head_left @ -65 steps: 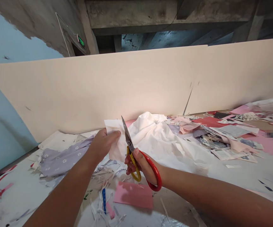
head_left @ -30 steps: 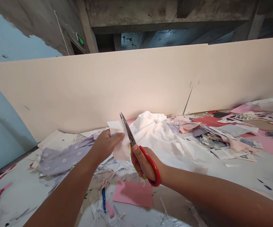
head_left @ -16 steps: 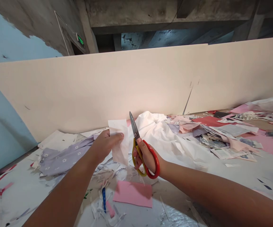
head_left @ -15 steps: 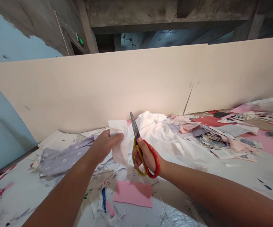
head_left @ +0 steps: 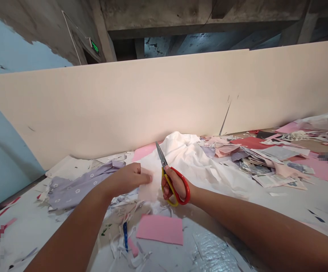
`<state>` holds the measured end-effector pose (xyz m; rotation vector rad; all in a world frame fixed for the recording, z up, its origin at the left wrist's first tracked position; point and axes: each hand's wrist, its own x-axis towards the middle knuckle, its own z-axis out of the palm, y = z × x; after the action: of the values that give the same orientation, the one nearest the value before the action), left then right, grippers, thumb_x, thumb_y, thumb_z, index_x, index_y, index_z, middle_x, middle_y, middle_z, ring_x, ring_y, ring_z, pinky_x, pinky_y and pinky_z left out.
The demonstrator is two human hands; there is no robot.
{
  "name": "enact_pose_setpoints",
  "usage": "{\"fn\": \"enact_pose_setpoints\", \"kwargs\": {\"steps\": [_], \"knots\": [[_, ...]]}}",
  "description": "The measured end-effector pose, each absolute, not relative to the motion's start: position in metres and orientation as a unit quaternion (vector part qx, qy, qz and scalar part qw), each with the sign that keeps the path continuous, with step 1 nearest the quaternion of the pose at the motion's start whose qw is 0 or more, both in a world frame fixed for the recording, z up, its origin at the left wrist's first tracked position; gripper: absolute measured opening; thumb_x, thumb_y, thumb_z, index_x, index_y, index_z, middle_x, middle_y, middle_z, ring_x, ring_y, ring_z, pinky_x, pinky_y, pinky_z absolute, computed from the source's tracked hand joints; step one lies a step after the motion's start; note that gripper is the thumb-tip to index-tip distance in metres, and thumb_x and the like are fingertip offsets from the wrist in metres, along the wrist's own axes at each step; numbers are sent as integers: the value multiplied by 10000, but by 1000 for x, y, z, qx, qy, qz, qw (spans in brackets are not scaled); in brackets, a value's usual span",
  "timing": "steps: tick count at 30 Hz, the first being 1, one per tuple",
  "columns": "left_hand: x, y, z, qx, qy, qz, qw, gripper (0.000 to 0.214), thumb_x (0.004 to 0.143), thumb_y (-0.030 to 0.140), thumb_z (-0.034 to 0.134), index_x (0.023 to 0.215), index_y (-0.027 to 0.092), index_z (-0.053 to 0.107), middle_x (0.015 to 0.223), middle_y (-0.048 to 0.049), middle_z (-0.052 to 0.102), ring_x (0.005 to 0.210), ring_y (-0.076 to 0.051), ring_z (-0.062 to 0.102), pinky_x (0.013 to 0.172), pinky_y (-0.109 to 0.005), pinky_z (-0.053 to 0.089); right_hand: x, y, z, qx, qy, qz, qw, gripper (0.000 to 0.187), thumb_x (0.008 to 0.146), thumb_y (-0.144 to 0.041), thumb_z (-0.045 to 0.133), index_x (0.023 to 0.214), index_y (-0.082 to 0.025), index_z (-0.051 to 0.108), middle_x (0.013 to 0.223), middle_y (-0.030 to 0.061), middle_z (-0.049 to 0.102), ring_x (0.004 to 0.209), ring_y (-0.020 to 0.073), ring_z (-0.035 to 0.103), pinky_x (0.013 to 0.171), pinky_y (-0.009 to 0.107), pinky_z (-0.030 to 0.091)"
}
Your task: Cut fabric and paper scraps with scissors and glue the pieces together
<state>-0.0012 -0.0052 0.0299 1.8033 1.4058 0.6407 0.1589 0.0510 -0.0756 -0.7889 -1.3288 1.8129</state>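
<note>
My right hand [head_left: 173, 186] is wrapped round a pair of scissors [head_left: 161, 155] with red and yellow handles. Their blades look closed and point up and away. To the left, my left hand [head_left: 129, 177] pinches a pale piece of fabric [head_left: 147, 192] between thumb and fingers. The piece hangs beside the scissors, apart from the blades. Beyond both hands lies a crumpled white cloth [head_left: 185, 151]. A pink rectangular piece [head_left: 160, 229] rests flat on the table just below my hands.
Lilac flower-print fabric [head_left: 75, 189] lies at the left. A blue-handled tool [head_left: 125, 236] sits among thin scraps in front. Stacked cut pieces [head_left: 254, 166] and a red sheet [head_left: 249, 142] spread at the right. An upright cream board [head_left: 124, 109] closes off the back.
My left hand and the pale piece have moved down a little and the piece has tilted. A pink sheet behind it now shows more. The scissors have shifted slightly.
</note>
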Motion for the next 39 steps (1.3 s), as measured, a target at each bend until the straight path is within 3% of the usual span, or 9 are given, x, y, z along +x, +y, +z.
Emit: {"fn": "enact_pose_setpoints", "kwargs": {"steps": [4, 10, 17, 22, 25, 27, 32, 39], "knots": [[-1, -18, 35, 760, 508, 84, 395, 171, 577, 179, 472, 607, 198, 639, 618, 19, 593, 601, -165, 518, 537, -230, 373, 157, 57, -88, -328, -494, 720, 360, 539, 761, -667, 317, 573, -176, 436, 364, -32, 439, 335, 113, 464, 385, 240, 387], [23, -16, 31, 807, 469, -122, 337, 301, 495, 141, 489, 727, 248, 649, 655, 40, 605, 619, -169, 544, 471, -208, 366, 155, 55, -84, -341, -472, 728, 361, 533, 771, -656, 295, 575, -179, 430, 365, -31, 441, 354, 108, 463, 391, 230, 385], [54, -14, 3, 863, 432, -179, 191, 116, 531, 138, 424, 561, 217, 503, 576, 19, 504, 515, -143, 441, 433, -237, 284, 156, 52, -79, -356, -464, 732, 351, 533, 781, -640, 296, 559, -174, 428, 357, -36, 422, 318, 80, 395, 352, 197, 312], [48, -18, -5, 895, 396, -113, 169, 218, 612, 180, 441, 764, 252, 579, 698, 8, 579, 587, -169, 498, 453, -252, 316, 156, 58, -84, -340, -468, 735, 354, 541, 770, -644, 321, 548, -167, 445, 359, -30, 426, 342, 83, 406, 375, 201, 328], [38, -23, 4, 909, 383, -42, 156, 323, 662, 212, 469, 954, 276, 591, 947, -9, 607, 830, -196, 544, 646, -276, 403, 155, 62, -88, -340, -470, 731, 360, 551, 764, -651, 328, 543, -162, 455, 362, -32, 428, 329, 76, 396, 372, 202, 330], [28, -26, 7, 905, 396, 11, 151, 350, 691, 214, 472, 1017, 278, 581, 1065, -12, 576, 967, -203, 509, 785, -287, 390, 155, 63, -88, -345, -469, 730, 358, 550, 764, -654, 325, 553, -163, 458, 365, -30, 435, 324, 87, 414, 370, 211, 344], [-3, -37, -19, 820, 539, 78, 179, 246, 780, 263, 400, 899, 231, 612, 926, -33, 586, 844, -183, 533, 736, -297, 412, 153, 59, -83, -352, -459, 745, 333, 540, 802, -631, 262, 565, -174, 427, 355, -30, 422, 337, 114, 464, 392, 243, 402], [-15, -53, -59, 774, 579, 175, 189, 269, 755, 243, 449, 975, 193, 596, 1032, -78, 520, 985, -207, 465, 872, -338, 384, 151, 63, -84, -362, -449, 752, 319, 529, 824, -598, 245, 568, -172, 426, 351, -24, 424, 330, 115, 464, 396, 248, 422]]}}
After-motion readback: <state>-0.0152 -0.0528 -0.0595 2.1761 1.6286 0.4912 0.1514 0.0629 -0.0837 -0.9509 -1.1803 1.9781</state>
